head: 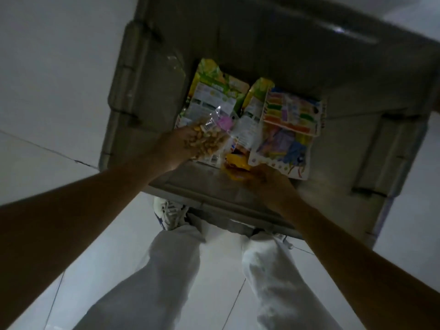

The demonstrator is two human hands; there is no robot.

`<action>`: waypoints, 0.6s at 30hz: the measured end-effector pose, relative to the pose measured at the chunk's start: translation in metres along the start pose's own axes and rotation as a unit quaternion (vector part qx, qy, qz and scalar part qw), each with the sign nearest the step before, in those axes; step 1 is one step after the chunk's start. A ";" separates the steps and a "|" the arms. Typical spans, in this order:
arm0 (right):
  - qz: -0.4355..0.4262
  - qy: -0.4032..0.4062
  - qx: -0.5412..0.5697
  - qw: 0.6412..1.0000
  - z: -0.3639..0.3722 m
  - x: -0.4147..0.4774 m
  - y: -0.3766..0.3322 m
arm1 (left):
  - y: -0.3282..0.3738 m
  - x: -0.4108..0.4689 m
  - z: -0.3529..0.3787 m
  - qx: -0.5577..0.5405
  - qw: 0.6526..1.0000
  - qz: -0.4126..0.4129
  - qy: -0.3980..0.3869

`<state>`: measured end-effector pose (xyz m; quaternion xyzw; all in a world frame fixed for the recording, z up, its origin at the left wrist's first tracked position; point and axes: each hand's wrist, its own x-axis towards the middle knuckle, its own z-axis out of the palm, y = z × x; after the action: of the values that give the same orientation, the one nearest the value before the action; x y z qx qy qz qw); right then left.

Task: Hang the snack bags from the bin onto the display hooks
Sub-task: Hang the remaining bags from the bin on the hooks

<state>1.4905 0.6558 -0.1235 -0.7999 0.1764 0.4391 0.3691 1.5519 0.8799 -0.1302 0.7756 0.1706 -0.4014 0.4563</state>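
A pale tiled floor (59, 91) with thin dark joints fills the dim view, which looks steeply down. On the floor stands a large grey plastic bin (262, 44) with latches on its side walls, its near wall against the person's feet. Below the bin are two legs in white trousers (171, 270), and one white sneaker (169, 213) shows at the bin's near edge. The other foot is mostly hidden under the bin's rim. Both bare forearms reach in from the lower corners and cover part of the bin's near wall. The snack bags lie flat on the bin's bottom: two green-and-yellow bags (214, 91) side by side at the far end, with a rainbow-striped bag (290, 115) overlapping the right one. A purple-and-blue bag (283, 153) lies just nearer. The left grip (177, 145) is closed around a clear bag (207, 139) of pale yellow snack pieces with a pink label, held over the left green-and-yellow bag. The right grip (269, 182) rests on a yellow bag (238, 163) at the near wall. That spot is dark and blurred, so I cannot tell whether its fingers hold the bag. Print on the bags is too soft to read.
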 end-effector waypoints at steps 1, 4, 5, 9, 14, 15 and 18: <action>-0.001 0.000 0.026 1.000 0.006 0.008 0.008 | -0.010 0.014 0.000 0.016 1.000 0.013 0.001; 0.023 0.014 0.069 0.997 0.014 0.029 0.024 | -0.040 0.061 0.000 0.077 0.997 0.023 0.006; 0.034 0.016 0.074 0.997 0.015 0.036 0.029 | -0.054 0.082 0.002 0.089 0.996 0.012 0.016; 0.035 0.016 0.094 0.995 0.012 0.052 0.039 | -0.062 0.115 0.006 0.136 0.990 -0.002 0.048; 0.043 -0.002 0.063 0.997 0.008 0.056 0.031 | -0.031 0.095 0.004 0.158 0.987 -0.006 0.027; 0.043 0.000 0.062 0.997 0.007 0.057 0.029 | -0.030 0.093 0.003 0.156 0.988 -0.008 0.012; 0.043 0.004 0.088 0.995 0.003 0.060 0.027 | -0.025 0.087 -0.002 0.127 0.992 -0.010 0.012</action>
<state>1.5050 0.6427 -0.1867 -0.7578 0.2505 0.4339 0.4180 1.5912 0.8861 -0.2114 0.8307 0.1313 -0.4147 0.3476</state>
